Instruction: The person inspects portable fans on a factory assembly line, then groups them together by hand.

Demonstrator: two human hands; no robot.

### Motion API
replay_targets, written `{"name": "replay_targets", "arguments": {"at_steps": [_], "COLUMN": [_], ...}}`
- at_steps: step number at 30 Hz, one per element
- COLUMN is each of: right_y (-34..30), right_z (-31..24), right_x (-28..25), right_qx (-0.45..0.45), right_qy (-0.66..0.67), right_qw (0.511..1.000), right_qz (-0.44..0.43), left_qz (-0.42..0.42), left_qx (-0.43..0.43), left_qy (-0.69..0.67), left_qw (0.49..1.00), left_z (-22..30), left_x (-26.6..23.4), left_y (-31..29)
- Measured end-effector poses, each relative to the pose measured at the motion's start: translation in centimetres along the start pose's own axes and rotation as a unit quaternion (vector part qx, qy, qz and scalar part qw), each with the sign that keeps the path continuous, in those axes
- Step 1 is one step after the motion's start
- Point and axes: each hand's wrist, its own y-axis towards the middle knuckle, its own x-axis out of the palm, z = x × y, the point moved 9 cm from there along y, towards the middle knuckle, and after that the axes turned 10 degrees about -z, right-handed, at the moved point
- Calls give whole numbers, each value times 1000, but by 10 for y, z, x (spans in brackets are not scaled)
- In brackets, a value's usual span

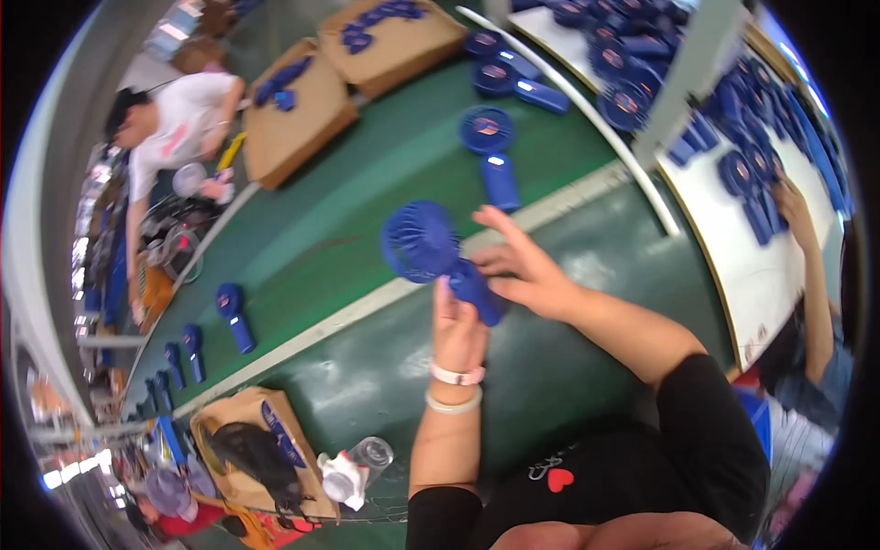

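A blue handheld fan point(420, 241) with a round slatted head is held over the near edge of the green belt. My left hand point(457, 332) grips it by the handle from below, a pink-and-white band and a pale bangle on that wrist. Close to the handle's right side is my right hand point(524, 268), its fingers spread; whether the fingertips touch the handle I cannot tell. Just beyond, another blue fan point(487, 130) lies on the belt with its handle toward me.
Several more fans point(229, 302) lie along the green belt point(330, 266). Cardboard trays point(302, 137) with fans are across it. A white table point(724, 247) piled with fans stands right, a co-worker's hand there. An open carton point(302, 449) and a clear bottle point(371, 454) are near left.
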Motion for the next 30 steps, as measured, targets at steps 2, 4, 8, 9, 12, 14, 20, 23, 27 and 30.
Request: {"name": "replay_targets", "arguments": {"at_steps": [2,4,8,9,12,14,20,23,27,30], "right_y": [-12,-23,-67,-73,-69,-66,-47,-18,24,39], "right_z": [-51,-98,-175,-190,-208,-218,-190,-123,-28,-15], "right_x": [17,40,77,83,105,120,106,49,-75,-81], "right_qx": [-45,-134,-273,-306,-359,-326,-291,-139,31,73], "right_qy": [2,62,111,163,225,179,166,-74,-416,-711], "right_qw": [996,986,921,892,844,817,859,971,902,683], "right_qz": [-81,-76,-253,-290,-329,-441,-388,-178,114,150], "left_qz": [-53,-62,-68,-70,-64,-74,-69,-13,26,32], "left_qx": [9,-5,-32,-33,-30,-37,-19,-64,-27,-19], "left_qy": [-72,-54,-45,-41,-40,-43,-30,42,79,59], "left_qw": [996,997,996,996,997,996,997,997,996,998], "left_z": [-10,-6,-6,-5,2,-2,0,-11,-14,-6], "left_x": [6,2,8,10,-2,1,-1,-6,-17,-22], "left_y": [3,1,1,2,-2,1,-1,-2,2,-4]}}
